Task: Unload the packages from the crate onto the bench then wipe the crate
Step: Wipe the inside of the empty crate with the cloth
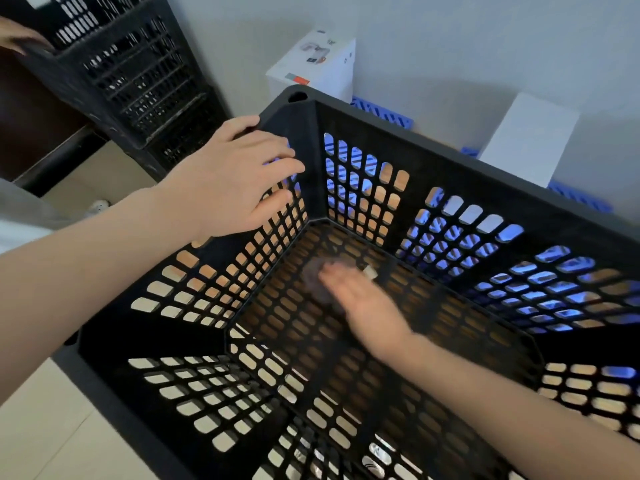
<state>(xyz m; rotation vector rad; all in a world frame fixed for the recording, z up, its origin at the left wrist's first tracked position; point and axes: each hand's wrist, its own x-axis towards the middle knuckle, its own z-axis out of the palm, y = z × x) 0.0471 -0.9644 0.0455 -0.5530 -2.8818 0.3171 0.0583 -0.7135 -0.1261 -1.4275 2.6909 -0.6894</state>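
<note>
At the far left a second black crate [131, 81] leans against the wall, and another person's fingers [19, 38] touch its rim; we leave that alone.

Our left hand [228, 181] lies flat and spread over the near-left wall of the crate [450, 174], close to the corner, fingers draped over the lattice rather than clenched. We judge it is steadying the crate, not lifting it.

Inside, the crate holds no packages that we can see, so the unloading step looks finished and we are in the wiping step. Our right hand [360, 299] is down on the crate floor, blurred, palm pressed on a small dark cloth [318, 271] near the far-left corner of the bottom. The fingers seem extended over the cloth; whether they pinch it we cannot tell through the blur. A small pale tag or scrap [370, 272] shows beside the fingertips.

Behind the crate, white boxes [311, 67] stand against the wall with blue slatted pieces [384, 114] between them; these are likely the unloaded packages, though the counter itself is hidden.

Next we should carry the cloth across the rest of the floor toward the right and near side, then up the walls, keeping the left hand braced so the crate does not slide.
</note>
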